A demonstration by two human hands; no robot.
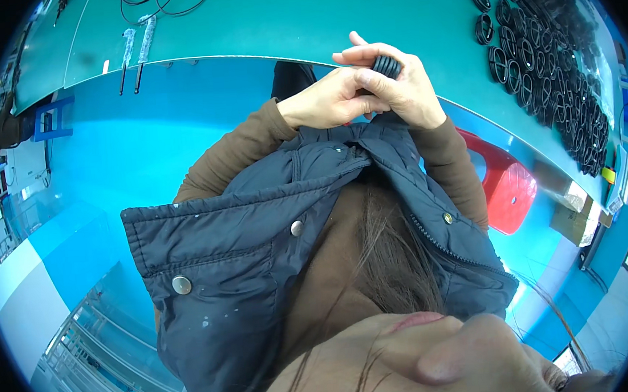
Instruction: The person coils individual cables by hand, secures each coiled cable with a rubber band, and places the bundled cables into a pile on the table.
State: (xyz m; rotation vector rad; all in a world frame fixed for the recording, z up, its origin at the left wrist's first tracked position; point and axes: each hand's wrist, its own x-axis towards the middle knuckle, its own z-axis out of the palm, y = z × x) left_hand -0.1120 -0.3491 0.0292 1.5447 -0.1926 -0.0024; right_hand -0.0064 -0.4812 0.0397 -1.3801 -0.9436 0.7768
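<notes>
- The black cable coil [386, 66] sits in the right hand [410, 91], in front of the person's chest and by the near edge of the green tabletop [280, 23] as this view shows it.
- The right hand is closed on the coil: its turns show side by side as a short ribbed stack between the thumb and the palm side, while some fingers stretch out past it, partly spread.
- The left hand [329, 100] meets the right one from the side, with fingers bent in just below the coil. The fingertips overlap the other hand, so I cannot tell whether they pinch a cable end or only touch the right hand.
- The coil is probably light, an easy one-handed load. Its dark covering looks smooth, likely plastic or rubber, so single turns may slide over one another under a loose grip.
- I judge it springy rather than limp: it should bend readily but push outward against the fingers. No tie can be made out on it from here.
- The best hold seems to be across all the turns at once, thumb against fingers at the middle of the stack; taking one outer loop could pull the coil out of shape.
- It looks hard to break, though a sharp kink would be unkind to it.
- Similar looped cable bundles [498, 64] lie on the tabletop at the right, crowding into a dense dark heap [577, 108].
</notes>
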